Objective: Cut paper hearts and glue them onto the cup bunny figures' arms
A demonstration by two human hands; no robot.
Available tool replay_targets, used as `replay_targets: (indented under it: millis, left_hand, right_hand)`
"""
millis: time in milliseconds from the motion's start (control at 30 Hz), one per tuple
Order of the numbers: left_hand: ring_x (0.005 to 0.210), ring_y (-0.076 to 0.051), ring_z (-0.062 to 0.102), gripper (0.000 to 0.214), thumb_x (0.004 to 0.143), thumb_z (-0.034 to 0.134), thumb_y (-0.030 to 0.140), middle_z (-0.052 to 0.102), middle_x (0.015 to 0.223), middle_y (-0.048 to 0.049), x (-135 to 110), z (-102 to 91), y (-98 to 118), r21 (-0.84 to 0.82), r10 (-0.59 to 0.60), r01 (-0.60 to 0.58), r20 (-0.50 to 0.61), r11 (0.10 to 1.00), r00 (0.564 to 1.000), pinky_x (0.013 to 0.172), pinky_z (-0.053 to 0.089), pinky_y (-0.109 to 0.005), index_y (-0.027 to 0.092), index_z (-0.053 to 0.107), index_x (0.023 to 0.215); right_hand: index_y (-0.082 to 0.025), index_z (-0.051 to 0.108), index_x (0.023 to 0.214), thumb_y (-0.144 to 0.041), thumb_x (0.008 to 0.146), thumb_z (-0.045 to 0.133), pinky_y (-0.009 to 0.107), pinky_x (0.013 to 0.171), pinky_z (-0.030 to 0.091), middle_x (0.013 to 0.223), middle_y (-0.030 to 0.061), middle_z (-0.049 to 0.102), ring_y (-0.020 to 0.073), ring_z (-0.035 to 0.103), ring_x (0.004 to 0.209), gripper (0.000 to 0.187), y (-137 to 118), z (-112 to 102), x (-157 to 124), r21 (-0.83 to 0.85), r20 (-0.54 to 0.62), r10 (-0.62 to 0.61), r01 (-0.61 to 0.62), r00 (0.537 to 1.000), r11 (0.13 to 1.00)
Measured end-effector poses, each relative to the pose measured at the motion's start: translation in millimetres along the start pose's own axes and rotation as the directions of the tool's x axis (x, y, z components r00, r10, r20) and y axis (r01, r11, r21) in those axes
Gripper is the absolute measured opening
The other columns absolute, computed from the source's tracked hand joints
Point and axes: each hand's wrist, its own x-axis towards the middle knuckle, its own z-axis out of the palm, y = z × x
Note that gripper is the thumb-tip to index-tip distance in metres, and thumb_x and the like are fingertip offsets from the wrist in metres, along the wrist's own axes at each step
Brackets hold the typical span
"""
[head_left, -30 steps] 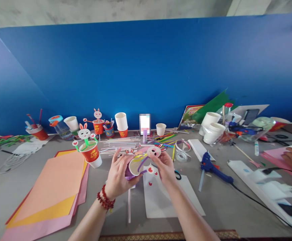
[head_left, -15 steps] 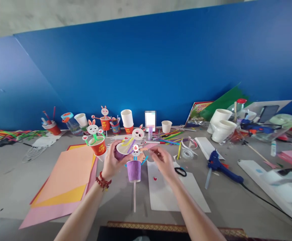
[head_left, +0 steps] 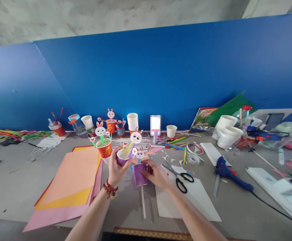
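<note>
In my left hand (head_left: 116, 170) is a purple paper cup (head_left: 122, 162), tilted, with a white paper rabbit head (head_left: 136, 137) and yellow and purple arms sticking out of its mouth. My right hand (head_left: 156, 174) has its fingers and thumb closed on the side of a second purple paper cup (head_left: 138, 179). From that cup rises a smaller rabbit head (head_left: 139, 154) with a paper disc beside it. A pale straw (head_left: 143, 204) hangs below its base. Whether my left thumb touches this front cup cannot be made out.
Scissors (head_left: 181, 182) lie open over white paper (head_left: 191, 204) beside my right forearm. Coloured sheets (head_left: 70, 177) are stacked at left, near an orange rabbit cup (head_left: 104, 149). A blue glue gun (head_left: 232, 177) with a cord and a power strip (head_left: 266, 190) lie at right.
My right hand has moved left and down onto the front purple cup, from which it was apart. The scissors, mostly covered before, now show. The camera view has shifted slightly.
</note>
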Motion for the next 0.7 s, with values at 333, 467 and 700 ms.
replay_targets:
  millis: [333, 467, 700]
  left_hand:
    - [0.1, -0.024, 0.067, 0.055, 0.074, 0.078, 0.028, 0.066, 0.111, -0.0081, -14.6, 10.6, 19.7, -0.028, 0.086, -0.086, 0.003, 0.996, 0.996, 0.089, 0.056, -0.038, 0.022, 0.05, 0.121]
    - [0.103, -0.024, 0.067, 0.055, 0.074, 0.078, 0.028, 0.065, 0.112, -0.0072, -18.4, 13.8, 21.2, -0.044, 0.099, -0.098, 0.021, 0.994, 0.995, 0.091, 0.055, -0.038, 0.024, 0.051, 0.121]
    - [0.104, -0.027, 0.067, 0.057, 0.074, 0.079, 0.035, 0.065, 0.114, -0.009, -22.0, 15.5, 24.7, -0.02, 0.085, -0.084, 0.026, 0.996, 0.996, 0.091, 0.055, -0.04, 0.025, 0.051, 0.122]
  right_hand:
    - [-0.026, 0.058, 0.123, -0.032, 0.096, 0.057, 0.032, 0.066, 0.055, 0.119, 0.01, 0.065, 0.0167, 0.064, 0.067, 0.028, -10.8, -1.4, -1.4, 0.072, -0.274, -0.164, 0.19, 0.948, 0.979]
    - [-0.027, 0.057, 0.127, -0.033, 0.094, 0.06, 0.035, 0.08, 0.055, 0.108, 0.0082, 0.067, 0.0233, 0.066, 0.09, 0.034, -22.1, 5.6, -4.3, 0.119, -0.346, -0.213, 0.268, 0.914, 0.956]
    - [-0.024, 0.057, 0.124, -0.037, 0.094, 0.061, 0.036, 0.084, 0.054, 0.105, 0.0081, 0.068, 0.0235, 0.066, 0.092, 0.033, -24.7, 12.2, -6.4, 0.192, -0.364, -0.113, 0.194, 0.924, 0.962]
